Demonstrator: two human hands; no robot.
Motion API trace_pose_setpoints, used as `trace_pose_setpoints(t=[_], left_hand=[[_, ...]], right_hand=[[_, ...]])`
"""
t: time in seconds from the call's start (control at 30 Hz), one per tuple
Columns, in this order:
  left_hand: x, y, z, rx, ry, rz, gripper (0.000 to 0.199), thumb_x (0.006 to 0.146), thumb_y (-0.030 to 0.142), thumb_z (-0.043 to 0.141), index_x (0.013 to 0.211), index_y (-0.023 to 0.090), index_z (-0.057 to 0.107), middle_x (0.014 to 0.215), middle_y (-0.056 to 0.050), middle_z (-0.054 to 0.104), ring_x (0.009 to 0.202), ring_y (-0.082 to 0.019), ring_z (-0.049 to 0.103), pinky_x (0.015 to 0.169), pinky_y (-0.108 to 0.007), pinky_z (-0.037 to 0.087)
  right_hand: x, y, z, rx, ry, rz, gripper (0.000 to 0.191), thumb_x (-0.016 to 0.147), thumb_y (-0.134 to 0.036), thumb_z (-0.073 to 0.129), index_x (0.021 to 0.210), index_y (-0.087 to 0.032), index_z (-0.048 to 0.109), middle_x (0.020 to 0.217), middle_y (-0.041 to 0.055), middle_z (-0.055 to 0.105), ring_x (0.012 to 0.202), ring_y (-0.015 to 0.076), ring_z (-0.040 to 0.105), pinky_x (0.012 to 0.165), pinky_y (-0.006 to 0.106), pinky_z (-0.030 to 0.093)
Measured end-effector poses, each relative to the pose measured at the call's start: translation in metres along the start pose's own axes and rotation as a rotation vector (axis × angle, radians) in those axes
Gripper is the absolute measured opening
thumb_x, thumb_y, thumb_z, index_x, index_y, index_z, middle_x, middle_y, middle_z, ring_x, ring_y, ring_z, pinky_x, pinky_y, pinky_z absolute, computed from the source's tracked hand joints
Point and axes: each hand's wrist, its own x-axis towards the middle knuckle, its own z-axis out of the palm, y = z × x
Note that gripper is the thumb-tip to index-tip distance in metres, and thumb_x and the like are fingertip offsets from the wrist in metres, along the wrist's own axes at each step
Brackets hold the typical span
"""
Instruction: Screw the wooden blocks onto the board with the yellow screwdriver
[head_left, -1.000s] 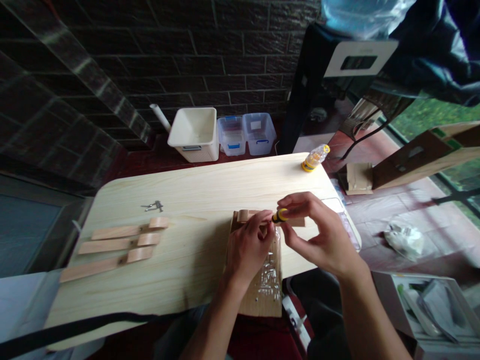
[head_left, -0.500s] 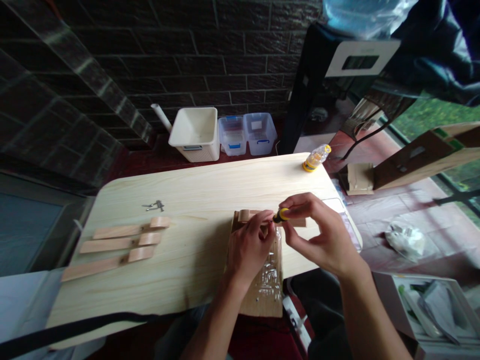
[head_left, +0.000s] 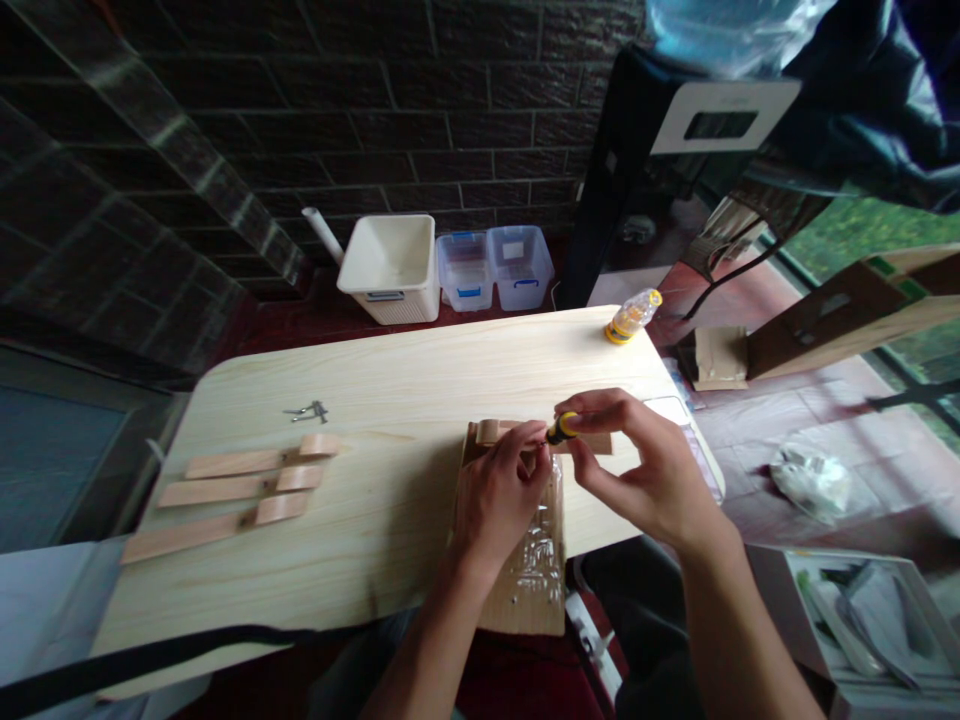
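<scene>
Right hand point(head_left: 645, 462)'s got the driver point(head_left: 562, 428), left hand point(head_left: 501, 495) pinched narrow at its tip
Board point(head_left: 521, 612) pokes past the table point(head_left: 390, 385)'s near edge, strip point(head_left: 594, 443) across its far end, wide gap to the pieces point(head_left: 217, 491) near the left edge.

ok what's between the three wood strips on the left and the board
Just bare tabletop, partly shaded near the board, lies between it and the strips; the head view shows this.

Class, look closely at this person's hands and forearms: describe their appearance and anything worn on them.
The left hand and right hand are ungloved, with slender fingers. No sleeve, watch, bracelet or ring shows on either arm as far as the view reaches. Fingernail details are too small to tell.
</scene>
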Motion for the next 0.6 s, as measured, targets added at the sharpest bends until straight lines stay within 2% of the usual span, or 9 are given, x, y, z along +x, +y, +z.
trace_pose_setpoints(t=[0.4,0.6], left_hand=[[0.0004,0.001,0.0001,0.009,0.015,0.003,0.024,0.093,0.027,0.065,0.116,0.025,0.067,0.074,0.002,0.076,0.059,-0.015,0.066,0.061,-0.026,0.052],[0.0001,0.0006,0.0,0.014,0.015,-0.007,0.025,0.093,0.029,0.065,0.117,0.025,0.067,0.074,0.003,0.076,0.056,-0.015,0.064,0.062,-0.026,0.053]], right_hand=[[0.0012,0.0034,0.0022,-0.009,0.035,0.011,0.018,0.088,-0.014,0.069,0.102,-0.024,0.063,0.107,0.0055,0.069,0.1,0.0203,0.068,0.083,0.035,0.058],[0.001,-0.0012,0.0,-0.014,0.03,0.018,0.022,0.087,-0.014,0.067,0.106,-0.025,0.065,0.112,0.0065,0.069,0.106,0.0228,0.068,0.089,0.039,0.059]])
